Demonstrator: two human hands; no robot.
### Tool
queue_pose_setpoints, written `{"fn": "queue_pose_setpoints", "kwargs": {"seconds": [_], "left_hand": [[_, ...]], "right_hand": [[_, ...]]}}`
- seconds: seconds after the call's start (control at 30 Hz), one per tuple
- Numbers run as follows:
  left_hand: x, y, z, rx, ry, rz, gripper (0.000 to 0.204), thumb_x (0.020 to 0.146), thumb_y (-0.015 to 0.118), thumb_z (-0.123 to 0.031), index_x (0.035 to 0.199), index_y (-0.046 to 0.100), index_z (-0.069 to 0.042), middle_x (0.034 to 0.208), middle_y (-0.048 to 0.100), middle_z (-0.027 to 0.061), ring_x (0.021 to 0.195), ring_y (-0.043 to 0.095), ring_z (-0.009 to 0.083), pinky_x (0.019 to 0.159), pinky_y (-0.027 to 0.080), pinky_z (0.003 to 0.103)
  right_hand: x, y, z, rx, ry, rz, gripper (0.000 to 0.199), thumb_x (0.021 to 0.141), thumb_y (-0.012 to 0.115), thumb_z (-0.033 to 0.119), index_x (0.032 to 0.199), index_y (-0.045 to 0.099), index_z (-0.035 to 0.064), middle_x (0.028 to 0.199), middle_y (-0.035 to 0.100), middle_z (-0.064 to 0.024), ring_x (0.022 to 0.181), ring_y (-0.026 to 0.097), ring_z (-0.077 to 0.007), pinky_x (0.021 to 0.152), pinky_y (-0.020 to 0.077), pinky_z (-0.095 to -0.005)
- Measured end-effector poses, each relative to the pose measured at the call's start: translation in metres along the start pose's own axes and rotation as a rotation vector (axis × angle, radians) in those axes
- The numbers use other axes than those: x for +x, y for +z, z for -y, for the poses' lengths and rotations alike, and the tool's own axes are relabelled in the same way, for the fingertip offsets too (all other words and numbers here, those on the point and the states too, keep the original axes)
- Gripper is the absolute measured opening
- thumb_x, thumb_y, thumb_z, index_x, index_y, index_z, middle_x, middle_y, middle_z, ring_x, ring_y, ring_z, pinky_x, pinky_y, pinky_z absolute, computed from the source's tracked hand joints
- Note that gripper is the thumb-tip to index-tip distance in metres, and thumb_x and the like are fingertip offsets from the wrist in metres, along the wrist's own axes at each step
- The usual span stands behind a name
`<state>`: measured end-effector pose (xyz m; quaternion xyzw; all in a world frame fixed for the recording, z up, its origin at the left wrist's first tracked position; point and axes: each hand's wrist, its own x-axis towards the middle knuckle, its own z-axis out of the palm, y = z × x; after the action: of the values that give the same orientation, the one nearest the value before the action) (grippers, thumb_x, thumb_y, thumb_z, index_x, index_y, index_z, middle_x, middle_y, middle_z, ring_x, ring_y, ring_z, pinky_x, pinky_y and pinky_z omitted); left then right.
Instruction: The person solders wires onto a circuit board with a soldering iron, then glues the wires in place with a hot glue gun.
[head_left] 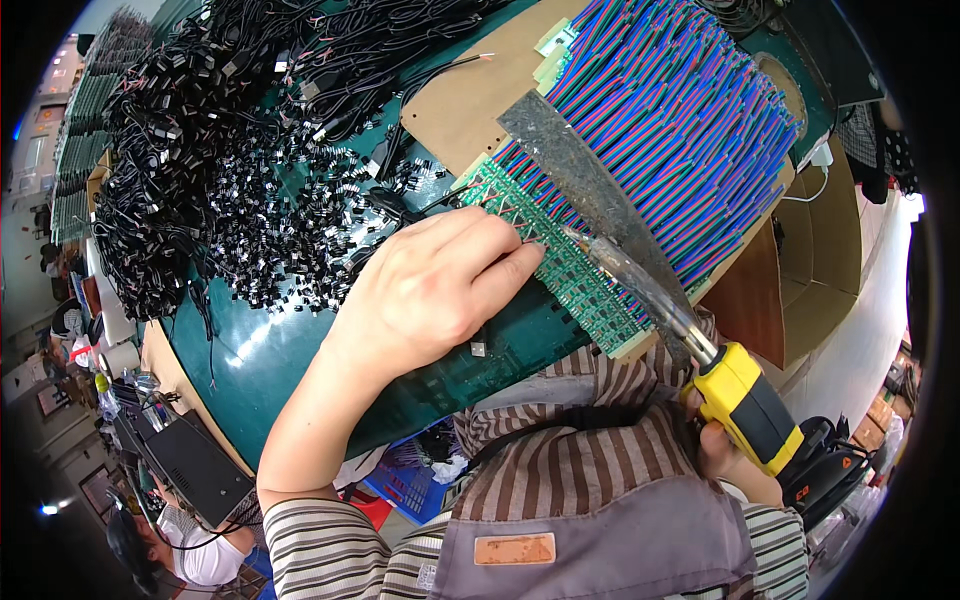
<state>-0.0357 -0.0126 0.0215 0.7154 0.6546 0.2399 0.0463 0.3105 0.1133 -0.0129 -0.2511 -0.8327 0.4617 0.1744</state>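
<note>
A row of joined green circuit boards [585, 290] lies slanted at the table's near edge, with ribbons of blue, red, green and black wires [670, 130] running off its far side. My left hand [425, 285] rests at the boards' left part, fingers curled and pinched; whatever lies between the fingertips is hidden. Black cable [395, 207] passes just behind its knuckles. At the right, my right hand [715, 445] grips a yellow and black soldering gun [752, 405], partly hidden behind its handle. The gun's metal tip points at the boards. A grey metal bar [600, 190] presses across the ribbons.
Piles of black cables [170, 150] and small black connectors [285, 215] cover the left of the green tabletop [270, 375]. Brown board [445, 120] lies under the ribbons. A cardboard box [820, 270] stands at right, a blue basket [405, 480] below the table. Another person [200, 550] sits lower left.
</note>
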Motion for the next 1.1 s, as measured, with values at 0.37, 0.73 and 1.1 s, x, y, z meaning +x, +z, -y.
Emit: {"fn": "queue_pose_setpoints", "kwargs": {"seconds": [0.37,0.73,1.1], "left_hand": [[0.003,0.005,-0.003,0.078,0.159,-0.027,0.026,0.07,0.066,-0.005,0.093,0.067,0.005,0.08,0.057,0.007,0.07,0.06,0.0197,0.059,0.053,0.03],[0.004,0.004,-0.004,0.118,0.179,0.009,0.024,0.07,0.068,-0.004,0.093,0.067,0.003,0.082,0.058,0.0066,0.072,0.061,0.0192,0.063,0.055,0.03],[0.005,0.005,-0.003,0.1,0.181,-0.008,0.023,0.071,0.069,-0.004,0.093,0.067,0.003,0.082,0.058,0.0066,0.072,0.06,0.0192,0.062,0.054,0.03]], "right_hand": [[0.018,-0.005,0.015,0.009,-0.027,0.061,0.035,0.078,0.064,0.03,0.091,0.066,-0.0018,0.087,0.065,-0.0151,0.074,0.065,-0.0313,0.067,0.0522,-0.0387],[0.036,-0.008,0.02,-0.096,-0.19,0.127,0.035,0.076,0.065,0.032,0.091,0.066,0.0006,0.082,0.063,-0.013,0.072,0.063,-0.0297,0.067,0.0513,-0.0374],[-0.008,-0.004,-0.005,0.033,0.075,0.006,0.048,0.081,0.062,0.042,0.099,0.064,-0.0028,0.097,0.066,-0.0179,0.083,0.065,-0.0327,0.073,0.0519,-0.0397]]}}
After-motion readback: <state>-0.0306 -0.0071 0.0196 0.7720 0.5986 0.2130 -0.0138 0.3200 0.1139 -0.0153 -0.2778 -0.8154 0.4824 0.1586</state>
